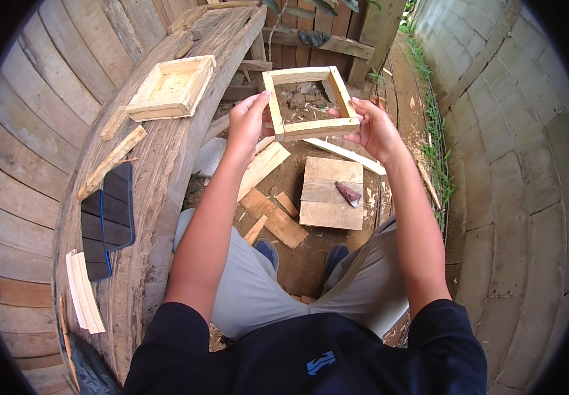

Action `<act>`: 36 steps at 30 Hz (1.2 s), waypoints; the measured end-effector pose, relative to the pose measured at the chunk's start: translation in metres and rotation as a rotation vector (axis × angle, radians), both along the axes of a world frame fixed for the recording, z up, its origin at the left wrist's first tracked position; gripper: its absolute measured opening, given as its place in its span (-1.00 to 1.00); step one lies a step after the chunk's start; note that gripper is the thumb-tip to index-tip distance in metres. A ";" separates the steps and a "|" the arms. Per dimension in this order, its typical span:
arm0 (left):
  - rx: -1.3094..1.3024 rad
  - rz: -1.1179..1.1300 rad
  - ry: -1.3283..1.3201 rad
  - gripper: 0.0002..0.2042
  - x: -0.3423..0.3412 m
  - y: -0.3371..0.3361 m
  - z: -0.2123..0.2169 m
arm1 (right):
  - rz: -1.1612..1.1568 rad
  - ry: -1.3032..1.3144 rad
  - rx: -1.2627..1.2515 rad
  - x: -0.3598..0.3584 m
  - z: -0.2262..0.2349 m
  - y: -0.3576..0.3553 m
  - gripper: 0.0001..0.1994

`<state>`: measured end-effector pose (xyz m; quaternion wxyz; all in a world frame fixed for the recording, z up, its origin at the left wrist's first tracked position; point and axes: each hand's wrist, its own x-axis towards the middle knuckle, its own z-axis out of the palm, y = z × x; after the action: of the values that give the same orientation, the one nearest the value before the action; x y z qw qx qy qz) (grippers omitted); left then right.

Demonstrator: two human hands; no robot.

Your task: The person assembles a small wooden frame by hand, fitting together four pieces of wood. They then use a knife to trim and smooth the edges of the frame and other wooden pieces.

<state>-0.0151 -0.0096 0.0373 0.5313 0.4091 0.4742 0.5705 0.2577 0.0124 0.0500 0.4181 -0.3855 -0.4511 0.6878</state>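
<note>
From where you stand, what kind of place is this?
Probably an outdoor backyard woodworking spot: dirt ground strewn with wood scraps, a rough plank bench, and a block wall. Both hands hold a small wooden frame.

The left hand (pixel 248 122) is seen from the back, so its palm and most fingertips are hidden behind the left rail of the open wooden frame (pixel 311 102), and how firmly the rail is pinched cannot be told. Part of the right hand (pixel 373 128) is likewise covered by the frame's near corner. The feet are mostly concealed by the knees, only the shoe tips (pixel 268 250) being shown. The dark item on the square board (pixel 327 194) is too small to be identified. The thin slats (pixel 84 293) are partly lost in the dark fisheye rim.
</note>
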 end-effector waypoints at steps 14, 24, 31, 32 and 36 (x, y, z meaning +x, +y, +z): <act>-0.021 -0.022 0.023 -0.64 0.003 -0.002 0.001 | -0.062 -0.221 -0.049 -0.001 0.003 -0.005 -0.53; -0.050 -0.038 0.060 -0.62 0.005 -0.004 0.003 | -0.081 -0.191 -0.088 -0.001 0.001 -0.006 -0.57; -0.084 -0.046 0.115 -0.60 0.005 -0.002 0.000 | -0.142 -0.214 -0.121 0.002 0.001 -0.005 -0.58; -0.082 -0.051 0.116 -0.60 0.005 -0.002 0.000 | -0.143 -0.206 -0.120 0.002 0.000 -0.004 -0.58; -0.084 -0.060 0.120 -0.59 0.003 -0.001 0.000 | -0.149 -0.204 -0.127 0.002 0.000 -0.004 -0.58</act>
<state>-0.0119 -0.0104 0.0369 0.5354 0.4340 0.5164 0.5082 0.2596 0.0081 0.0502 0.3948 -0.5116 -0.4169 0.6392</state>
